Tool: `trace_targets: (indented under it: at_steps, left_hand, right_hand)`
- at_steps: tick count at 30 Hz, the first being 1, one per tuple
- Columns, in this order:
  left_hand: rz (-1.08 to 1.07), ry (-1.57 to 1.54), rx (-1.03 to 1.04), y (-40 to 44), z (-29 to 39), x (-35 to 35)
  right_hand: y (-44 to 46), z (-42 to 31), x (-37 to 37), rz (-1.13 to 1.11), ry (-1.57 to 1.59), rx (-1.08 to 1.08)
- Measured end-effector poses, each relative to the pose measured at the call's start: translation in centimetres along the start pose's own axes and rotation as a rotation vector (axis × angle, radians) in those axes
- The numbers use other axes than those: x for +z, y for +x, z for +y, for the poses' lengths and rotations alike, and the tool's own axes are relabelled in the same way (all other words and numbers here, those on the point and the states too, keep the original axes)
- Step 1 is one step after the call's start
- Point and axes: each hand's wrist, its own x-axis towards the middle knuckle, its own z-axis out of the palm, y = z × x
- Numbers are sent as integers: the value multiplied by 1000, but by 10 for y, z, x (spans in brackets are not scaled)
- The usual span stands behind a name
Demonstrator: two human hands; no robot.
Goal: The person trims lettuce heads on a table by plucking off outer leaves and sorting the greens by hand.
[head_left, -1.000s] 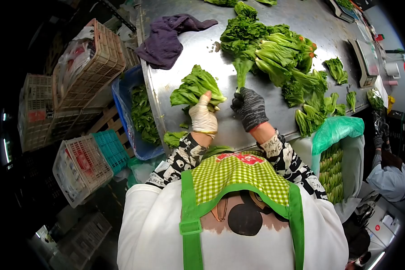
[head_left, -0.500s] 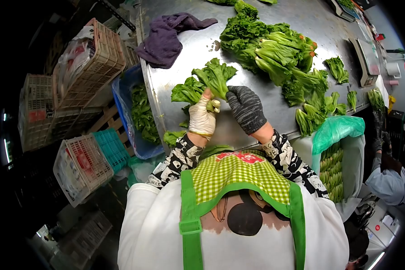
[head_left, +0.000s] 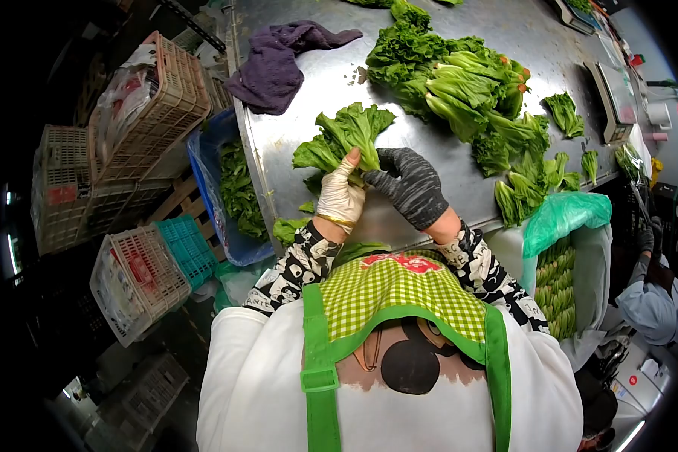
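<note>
The left hand (head_left: 341, 197), in a thin, wrinkled whitish glove with the thumb tip bare and a yellowish band at the wrist, grasps a bunch of leafy greens (head_left: 352, 129) around its stems. The bunch fans out beyond the thumb, its leaves ruffled and bright green, narrowing to pale, smooth stalks near the palm. The right hand (head_left: 413, 188), in a dark grey marled knit glove, bends its fingers against the stem side of the bunch; whether it pinches anything there I cannot tell.

Beneath both hands lies a metal table (head_left: 328, 83), shiny, scuffed and wet-looking in spots. Ahead of the left hand and off to its left, a crumpled purple cloth (head_left: 275, 68) overlaps the table edge. Beyond the right hand spreads a heap of lettuce (head_left: 459, 90), frilly at one end and ribbed at the other; farther right stands a scale (head_left: 614, 102).

Left of the left hand, below the tabletop, a blue bin (head_left: 250, 254) contains loose leaves, with latticed plastic crates (head_left: 177, 90) past it. Right of the right hand, green plastic film (head_left: 569, 215) drapes a box of packed greens (head_left: 556, 286); beyond it shows another person's pale blue sleeve (head_left: 650, 305).
</note>
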Motion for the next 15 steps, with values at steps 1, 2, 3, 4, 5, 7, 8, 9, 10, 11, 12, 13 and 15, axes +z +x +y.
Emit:
trace_targets:
  at_steps: [1,2,3,4,5,7,8,9,10,11,12,13,15]
  left_hand:
    - [16,9,29,0,-2,2]
    - [24,62,51,-2,-3,2]
    - [32,114,75,-5,-5,2]
    - [41,166,101,-7,-6,3]
    - [71,187,124,-8,-7,4]
    - [130,229,171,-9,-11,7]
    - [127,225,213,-10,-13,13]
    - [140,210,210,-9,-12,12]
    - [153,195,208,-7,-12,10]
    - [166,179,206,-5,-11,7]
    - [162,179,196,-3,-10,2]
    - [155,153,173,-3,-8,1]
    - [140,106,120,-6,-7,-1]
  right_hand:
    - [1,-1,-1,8,-117,-79]
    - [2,-1,-2,17,-234,-158]
    - [3,0,-1,37,-270,-172]
    - [3,4,2,55,-305,-186]
    - [2,8,6,73,-340,-201]
    - [-2,20,17,137,-355,-237]
    - [-3,24,20,170,-363,-255]
    - [-4,27,21,177,-168,-89]
    - [-3,26,21,182,27,77]
    - [-2,24,21,185,223,242]
    - [-1,22,17,204,328,302]
    - [4,20,14,186,424,400]
    - [11,18,9,154,615,599]
